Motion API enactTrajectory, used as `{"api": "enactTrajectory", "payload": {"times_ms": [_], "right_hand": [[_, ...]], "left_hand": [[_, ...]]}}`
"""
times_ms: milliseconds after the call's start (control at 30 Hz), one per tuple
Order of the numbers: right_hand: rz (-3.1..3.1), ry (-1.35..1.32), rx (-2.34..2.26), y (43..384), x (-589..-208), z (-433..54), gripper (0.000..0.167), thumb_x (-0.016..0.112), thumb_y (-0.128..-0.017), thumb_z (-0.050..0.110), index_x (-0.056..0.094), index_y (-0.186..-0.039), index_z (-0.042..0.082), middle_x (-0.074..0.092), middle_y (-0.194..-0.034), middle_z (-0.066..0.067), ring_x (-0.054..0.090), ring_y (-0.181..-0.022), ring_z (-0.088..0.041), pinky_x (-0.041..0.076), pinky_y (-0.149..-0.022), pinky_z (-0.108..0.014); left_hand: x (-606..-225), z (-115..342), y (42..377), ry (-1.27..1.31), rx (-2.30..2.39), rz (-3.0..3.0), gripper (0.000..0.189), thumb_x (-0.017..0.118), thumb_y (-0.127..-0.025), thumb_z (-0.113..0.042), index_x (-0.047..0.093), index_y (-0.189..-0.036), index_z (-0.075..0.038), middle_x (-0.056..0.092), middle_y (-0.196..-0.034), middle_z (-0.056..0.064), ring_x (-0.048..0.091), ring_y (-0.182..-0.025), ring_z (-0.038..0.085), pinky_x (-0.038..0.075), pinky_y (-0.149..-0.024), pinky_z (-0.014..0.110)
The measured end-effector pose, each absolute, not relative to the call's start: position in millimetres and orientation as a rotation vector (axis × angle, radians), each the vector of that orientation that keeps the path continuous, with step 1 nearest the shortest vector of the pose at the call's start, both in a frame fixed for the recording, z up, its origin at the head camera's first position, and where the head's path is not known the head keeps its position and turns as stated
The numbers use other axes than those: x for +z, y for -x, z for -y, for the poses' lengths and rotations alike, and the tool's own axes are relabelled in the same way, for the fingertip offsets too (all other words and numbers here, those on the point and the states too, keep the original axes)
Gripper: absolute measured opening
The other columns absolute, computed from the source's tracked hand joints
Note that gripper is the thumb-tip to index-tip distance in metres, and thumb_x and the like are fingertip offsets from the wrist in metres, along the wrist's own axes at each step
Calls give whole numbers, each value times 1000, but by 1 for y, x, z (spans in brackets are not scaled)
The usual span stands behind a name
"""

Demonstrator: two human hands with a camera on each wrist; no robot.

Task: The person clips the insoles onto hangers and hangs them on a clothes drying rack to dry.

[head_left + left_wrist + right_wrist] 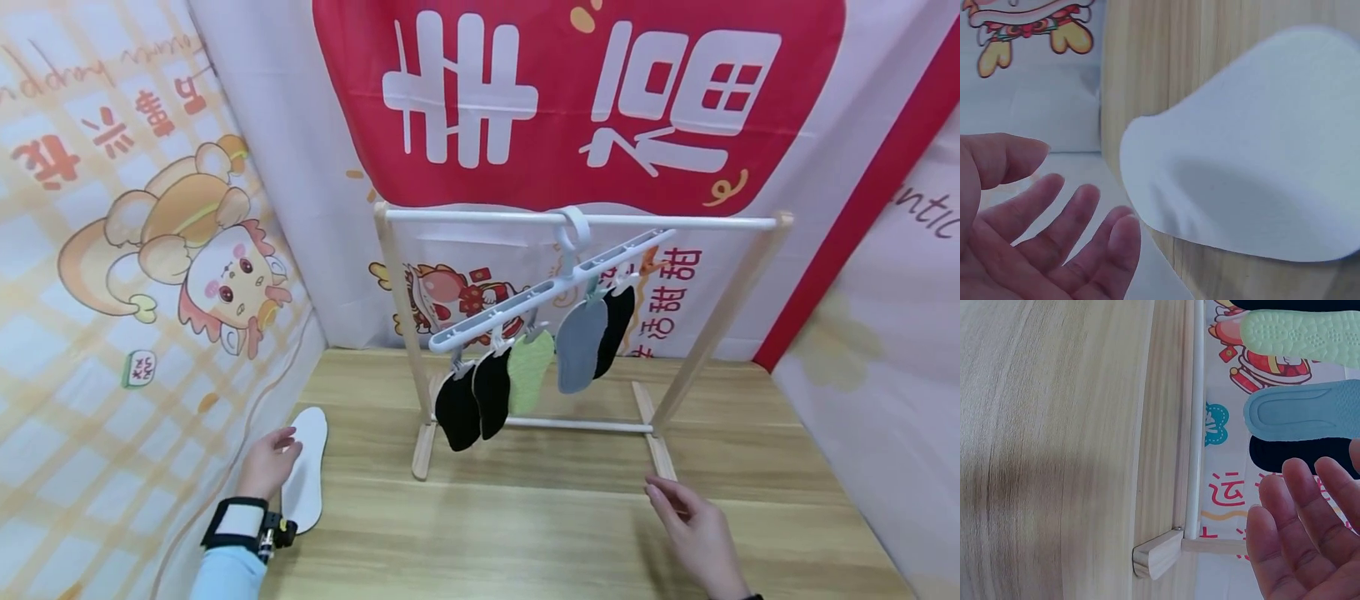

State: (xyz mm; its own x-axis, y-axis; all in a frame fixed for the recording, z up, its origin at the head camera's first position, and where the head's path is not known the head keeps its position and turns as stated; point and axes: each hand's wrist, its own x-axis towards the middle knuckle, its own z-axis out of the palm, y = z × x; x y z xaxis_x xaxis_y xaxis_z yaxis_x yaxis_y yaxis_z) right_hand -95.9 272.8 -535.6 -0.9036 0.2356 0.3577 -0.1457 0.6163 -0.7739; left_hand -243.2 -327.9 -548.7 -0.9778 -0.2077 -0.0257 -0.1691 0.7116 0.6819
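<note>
A white insole (306,475) lies flat at the left of the wooden tabletop. My left hand (268,461) hovers over its edge with loosely bent fingers and nothing in them; in the left wrist view the insole (1241,156) spreads beside the fingertips. My right hand (697,529) is held, empty, near the right foot of the rack. From a white clip hanger (487,321) hang black insoles (457,410), a light green insole (530,372) and a grey-blue insole (581,346). In the right wrist view the fingers of my right hand (1310,531) overlap the lowest black insole.
The rack has a white top bar (675,221), pale wooden posts (716,333) and feet, plus a low white crossbar (577,425). An orange clip (651,262) sits toward the hanger's far end. Printed cloth walls (247,50) enclose the tabletop (480,533) on the left, back and right.
</note>
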Motion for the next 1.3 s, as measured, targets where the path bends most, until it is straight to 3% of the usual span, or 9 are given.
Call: {"api": "enactTrajectory", "payload": {"times_ms": [267, 533, 700, 1033, 1233, 1300], "right_hand": [[2426, 76, 1175, 98, -533, -278, 16, 67, -95, 7, 73, -109, 3, 75, -93, -5, 65, -81, -1, 48, -66, -10], [2452, 80, 1160, 102, -523, -285, 17, 66, -96, 10, 72, -111, 3, 75, -91, -6, 65, -81, -2, 48, -67, -10], [2462, 60, 1117, 109, -515, -294, 18, 65, -97, 10, 72, -112, 2, 74, -93, -9, 63, -80, -1, 46, -67, -9], [2459, -40, 1181, 145, -476, -317, 30, 57, -102, 16, 65, -122, -5, 71, -106, -20, 60, -89, 7, 48, -72, -8], [2390, -134, 1147, 165, -437, -321, 29, 59, -101, 12, 64, -122, -7, 70, -107, -23, 56, -91, 13, 46, -74, -6], [2395, -140, 1100, 170, -423, -320, 30, 60, -100, 14, 64, -123, -6, 70, -109, -22, 57, -91, 10, 45, -74, -4]], "left_hand": [[-580, 347, 279, -391, -980, 2956, 68, 67, -89, -21, 39, -136, 20, 43, -132, 44, 43, -121, 56, 37, -102, 59], [-590, 352, 285, -542, -819, 3025, 73, 72, -83, -25, 41, -133, 19, 46, -128, 42, 45, -115, 57, 38, -99, 61], [-588, 353, 286, -487, -901, 3059, 80, 75, -82, -27, 39, -133, 22, 43, -131, 43, 43, -118, 57, 37, -101, 60], [-564, 336, 270, -445, -1294, 2893, 58, 66, -92, -20, 45, -128, 21, 52, -121, 42, 57, -103, 48, 51, -84, 50], [-535, 315, 259, -324, -1314, 2803, 52, 66, -95, -22, 49, -128, 15, 56, -117, 36, 59, -99, 41, 51, -75, 38], [-523, 306, 254, -296, -1314, 2766, 49, 67, -95, -23, 52, -127, 12, 58, -116, 32, 59, -97, 37, 49, -72, 32]]}}
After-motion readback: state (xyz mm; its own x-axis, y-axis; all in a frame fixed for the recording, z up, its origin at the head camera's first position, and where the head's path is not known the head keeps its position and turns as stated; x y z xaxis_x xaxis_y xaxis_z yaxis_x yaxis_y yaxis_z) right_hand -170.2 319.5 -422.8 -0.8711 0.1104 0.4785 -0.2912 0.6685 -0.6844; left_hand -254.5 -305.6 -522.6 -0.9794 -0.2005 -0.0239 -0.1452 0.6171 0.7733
